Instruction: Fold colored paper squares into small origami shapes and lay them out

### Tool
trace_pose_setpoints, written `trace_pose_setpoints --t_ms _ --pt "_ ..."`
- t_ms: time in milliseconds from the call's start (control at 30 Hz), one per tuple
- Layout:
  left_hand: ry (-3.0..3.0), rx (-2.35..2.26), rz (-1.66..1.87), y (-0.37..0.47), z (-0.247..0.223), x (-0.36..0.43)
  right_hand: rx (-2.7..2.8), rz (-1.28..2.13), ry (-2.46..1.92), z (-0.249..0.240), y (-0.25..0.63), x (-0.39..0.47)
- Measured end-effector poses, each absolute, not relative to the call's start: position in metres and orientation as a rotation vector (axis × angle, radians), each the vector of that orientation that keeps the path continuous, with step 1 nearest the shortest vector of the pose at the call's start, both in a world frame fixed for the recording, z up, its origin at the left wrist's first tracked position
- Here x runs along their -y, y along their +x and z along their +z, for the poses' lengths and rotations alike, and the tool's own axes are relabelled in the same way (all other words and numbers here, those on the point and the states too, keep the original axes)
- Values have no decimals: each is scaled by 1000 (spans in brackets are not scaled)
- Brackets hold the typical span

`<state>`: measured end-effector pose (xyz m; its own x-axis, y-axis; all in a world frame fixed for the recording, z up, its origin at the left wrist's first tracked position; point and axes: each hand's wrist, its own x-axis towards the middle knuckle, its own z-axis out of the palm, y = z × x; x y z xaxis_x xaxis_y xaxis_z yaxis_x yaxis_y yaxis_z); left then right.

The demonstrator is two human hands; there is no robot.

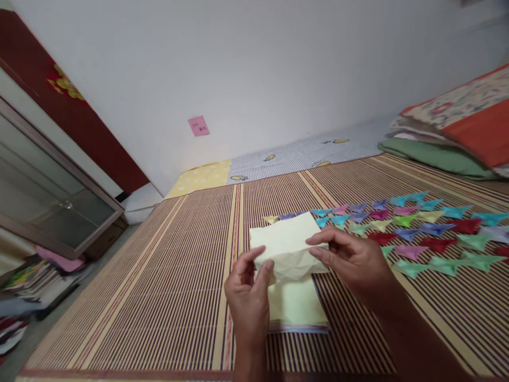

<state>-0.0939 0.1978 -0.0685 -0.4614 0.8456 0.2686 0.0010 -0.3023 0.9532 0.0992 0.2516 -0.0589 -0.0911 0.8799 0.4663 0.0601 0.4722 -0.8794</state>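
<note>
A pale yellow sheet of paper (284, 239), creased and folded along its lower part, is held up between both hands. My left hand (250, 292) pinches its left edge between thumb and fingers. At the right edge, the thumb and fingertips of my right hand (353, 260) grip the same sheet. Below it, a stack of square paper (298, 305) lies on the striped mat (178, 281), pale yellow on top with other colours at its lower edge. Several small folded paper pieces (405, 220) in many colours lie in rows to the right.
Folded bedding (469, 122) sits at the right back. A white wall (278, 69) with a pink note (198, 126) stands behind the mat. At the left are a glass-panelled cabinet (51, 185) and a pile of books (35, 281).
</note>
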Motion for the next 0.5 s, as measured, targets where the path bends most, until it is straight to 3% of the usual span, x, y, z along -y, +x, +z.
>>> trace_pose_setpoints --t_ms 200,500 --pt "1273 -1397 1828 -96 -65 -197 1570 937 -820 -58 101 -249" --pt "1477 -1503 1851 -92 -57 -195 1706 545 -809 -53 96 -250"
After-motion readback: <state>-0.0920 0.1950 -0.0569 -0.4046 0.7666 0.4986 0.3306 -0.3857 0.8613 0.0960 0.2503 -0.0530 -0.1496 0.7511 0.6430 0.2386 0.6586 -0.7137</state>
